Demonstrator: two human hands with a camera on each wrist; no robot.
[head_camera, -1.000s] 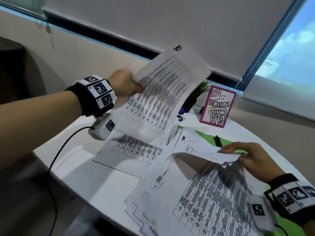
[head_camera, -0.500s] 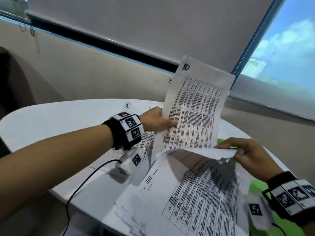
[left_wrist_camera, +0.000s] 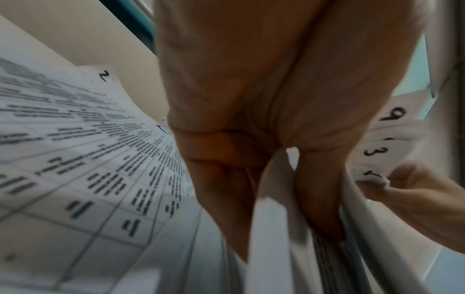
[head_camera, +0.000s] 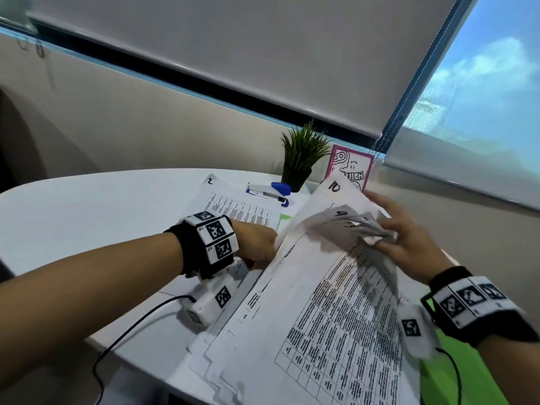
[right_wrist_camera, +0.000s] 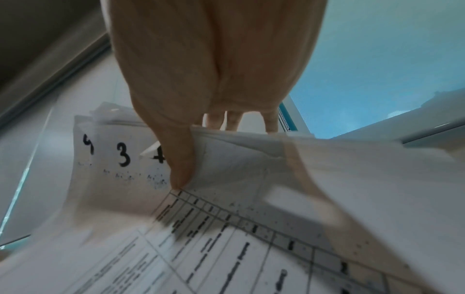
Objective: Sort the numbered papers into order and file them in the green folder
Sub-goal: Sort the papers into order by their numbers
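Now that the sheet marked 10 (head_camera: 336, 200), held upright a moment ago, lies slid under the lifted corners, the left hand (head_camera: 257, 244) pinches its edge while the right hand's (head_camera: 409, 238) fingers grasp the stack (head_camera: 321, 317) at 3 o'clock, over the green folder (head_camera: 455, 378).

I see the printed papers (head_camera: 315, 302) fanned under my right grip (head_camera: 409, 238), corners lifted; green folder (head_camera: 455, 372) beneath them.

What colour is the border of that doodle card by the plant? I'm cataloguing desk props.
Pink border on the doodle card, clearest in the head view.
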